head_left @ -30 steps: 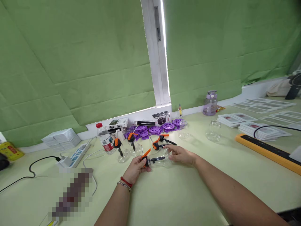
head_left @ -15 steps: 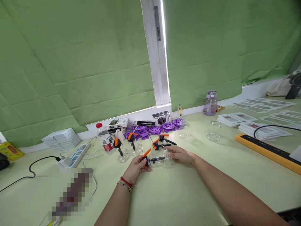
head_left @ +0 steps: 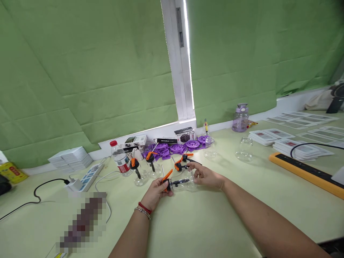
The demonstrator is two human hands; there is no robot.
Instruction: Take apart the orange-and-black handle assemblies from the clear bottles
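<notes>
My left hand (head_left: 158, 189) is closed on a black and orange sprayer head (head_left: 166, 182) at the neck of a clear bottle (head_left: 184, 181), which lies on its side with a black tube inside. My right hand (head_left: 205, 176) curls its fingers at the bottle's base end. Its index finger reaches over toward a loose sprayer head (head_left: 178, 166) just behind the bottle. Another loose orange and black sprayer head (head_left: 187, 157) is behind that one. To the left, two clear bottles (head_left: 141, 179) stand upright with such heads fitted.
Purple plastic parts (head_left: 161, 150) and boxes (head_left: 185, 134) line the wall. A red-capped bottle (head_left: 120, 159) stands left, near a power strip (head_left: 91, 176). Clear bottles (head_left: 244, 150), a purple cup (head_left: 240, 120), stacked cards (head_left: 292, 148) and an orange-black bar (head_left: 306, 175) are right.
My right hand's fingers have shifted at the bottle's base, with the index finger now lifted and more bent. My left hand and the bottle hold nearly the same place.
</notes>
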